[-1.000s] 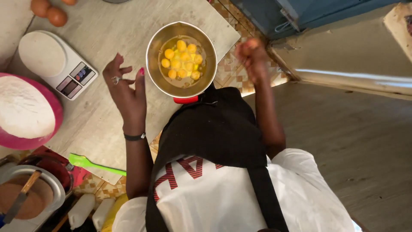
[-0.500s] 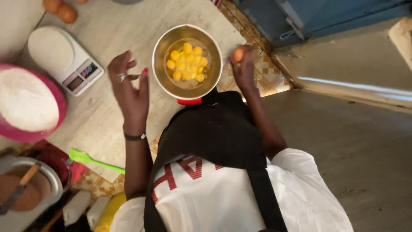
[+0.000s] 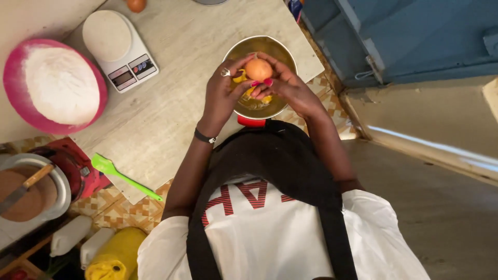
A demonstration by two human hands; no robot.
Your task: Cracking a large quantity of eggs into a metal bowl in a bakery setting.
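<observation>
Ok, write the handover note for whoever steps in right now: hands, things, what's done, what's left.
Left hand and right hand: both grip one brown egg over the metal bowl.
Bowl: on the board, yolks already inside.
Done: several eggs cracked in.
Left: this egg is not yet open; another egg waits at the board's far edge.
Nearby, untouched: scale, pink bowl of flour, green spatula.

eggs 2 (image 3: 258,69) | bowls 2 (image 3: 282,52) | scale 1 (image 3: 115,47) | spatula 1 (image 3: 122,176) | hands 2 (image 3: 254,85)
</observation>
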